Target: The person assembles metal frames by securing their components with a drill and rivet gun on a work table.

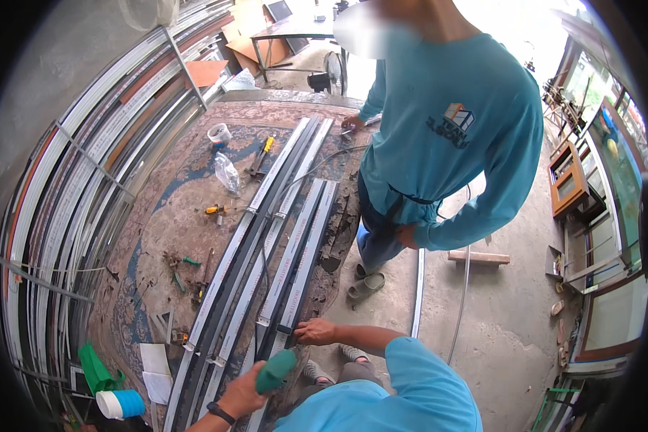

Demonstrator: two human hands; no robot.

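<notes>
My left hand (242,393), with a dark band at the wrist, is closed round a green power tool (276,371) with a rounded body; its working end is hidden. My right hand (315,332) grips the near end of a dark-edged metal profile (306,266) with white protective film. More long film-covered profiles (230,302) lie side by side, left of that one. A dark cable (264,263) trails across them toward the green tool.
A person in a teal long-sleeved shirt (453,108) stands across the profiles, one hand near their far ends. On the worn patterned carpet (151,237) lie a yellow-handled tool (268,145), pliers, a plastic bag (227,173) and a bucket (120,405). Stacked profiles (72,180) fill the left rack.
</notes>
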